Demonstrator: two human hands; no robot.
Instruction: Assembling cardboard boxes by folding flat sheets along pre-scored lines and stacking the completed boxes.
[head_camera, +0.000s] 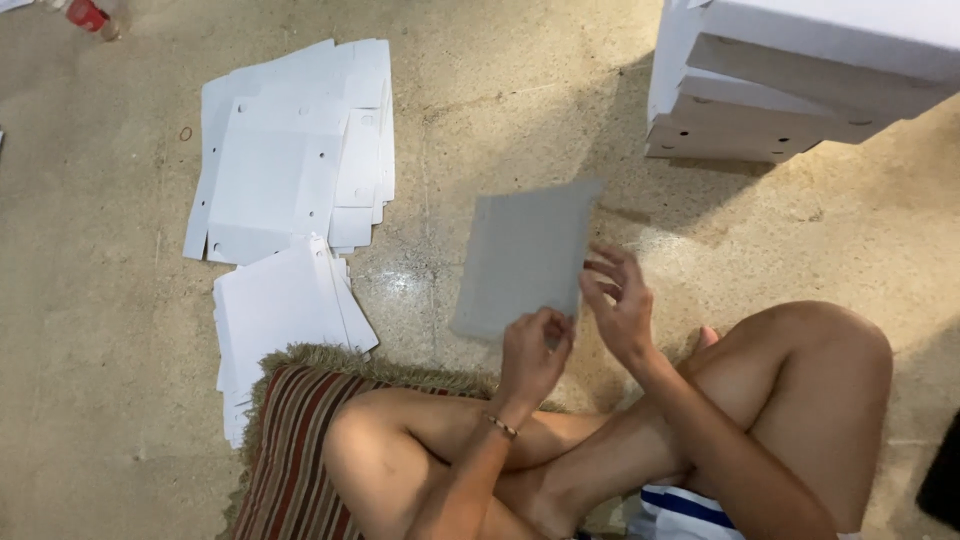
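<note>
Two hands meet at the centre of the frame: your left hand (533, 355) pinches the lower edge of a grey cardboard sheet (522, 258), while your right hand (618, 303) rests open-fingered against its right edge. Flat white box blanks (290, 160) lie on the floor (90, 330) at upper left, and folded boxes (800, 75) stack at upper right.

One head-worn view looks steeply down, near, over crossed legs (600, 450) onto floor (100, 350).

Two hands (535, 355) (620, 305), one grey sheet (525, 255), two piles of white flat cardboard (290, 150) (280, 320), one striped cushion (300, 440).
</note>
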